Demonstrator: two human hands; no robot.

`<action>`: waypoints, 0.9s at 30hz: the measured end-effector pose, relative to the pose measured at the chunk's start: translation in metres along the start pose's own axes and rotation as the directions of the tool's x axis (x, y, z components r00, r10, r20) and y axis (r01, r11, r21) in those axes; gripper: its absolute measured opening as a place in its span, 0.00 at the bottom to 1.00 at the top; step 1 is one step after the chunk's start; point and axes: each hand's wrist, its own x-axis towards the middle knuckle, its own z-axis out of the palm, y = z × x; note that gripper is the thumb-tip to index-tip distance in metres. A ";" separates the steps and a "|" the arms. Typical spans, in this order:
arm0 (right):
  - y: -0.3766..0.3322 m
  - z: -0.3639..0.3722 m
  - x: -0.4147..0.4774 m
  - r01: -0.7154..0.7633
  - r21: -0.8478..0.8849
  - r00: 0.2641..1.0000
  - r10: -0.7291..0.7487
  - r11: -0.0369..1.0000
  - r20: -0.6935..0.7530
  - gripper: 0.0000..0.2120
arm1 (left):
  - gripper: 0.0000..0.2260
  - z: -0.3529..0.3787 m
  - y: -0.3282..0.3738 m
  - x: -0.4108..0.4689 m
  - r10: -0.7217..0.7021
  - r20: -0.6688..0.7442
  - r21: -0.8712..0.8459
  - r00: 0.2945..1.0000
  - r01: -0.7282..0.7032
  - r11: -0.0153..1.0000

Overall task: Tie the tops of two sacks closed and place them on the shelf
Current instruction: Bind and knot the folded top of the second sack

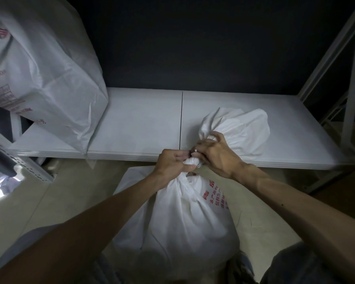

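A white sack (178, 222) with red print stands on the floor between my knees. Its top is gathered into a tight neck just below the shelf's front edge. My left hand (172, 163) is clenched around that neck. My right hand (215, 154) pinches the bunched tip and a thin white tie at the neck. Behind my right hand the sack's loose top fabric (238, 128) spreads over the white shelf board (135, 124). A second large white sack (43, 64) with red print stands on the shelf at the far left; its top is out of view.
The shelf has white metal uprights and braces at the right (348, 89) and a perforated post at the left (29, 167). A dark wall backs the shelf. The floor is beige tile (55, 201).
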 end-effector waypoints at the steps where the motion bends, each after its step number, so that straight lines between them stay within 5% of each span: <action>1: -0.001 0.002 0.001 0.010 -0.019 1.000 -0.010 1.000 -0.020 0.23 | 0.21 0.000 -0.001 -0.001 -0.005 0.001 -0.010 1.000 0.005 1.000; 5: -0.003 0.014 -0.001 0.062 -0.077 0.996 -0.066 0.995 -0.054 0.10 | 0.21 0.000 -0.004 -0.005 -0.064 0.047 -0.016 0.997 0.065 0.998; 10: -0.008 0.018 -0.006 -0.004 -0.094 1.000 0.003 0.996 -0.016 0.22 | 0.12 -0.007 -0.003 -0.002 -0.106 0.130 -0.051 0.986 0.114 0.992; 21: -0.010 0.020 -0.010 -0.022 0.052 0.996 0.027 0.998 -0.090 0.23 | 0.07 -0.008 -0.003 -0.001 -0.215 -0.031 -0.035 0.976 0.214 0.976; 27: -0.013 0.023 -0.012 -0.107 0.118 0.991 0.115 0.987 -0.065 0.25 | 0.12 0.000 -0.010 -0.003 -0.067 -0.025 0.138 0.997 0.070 0.988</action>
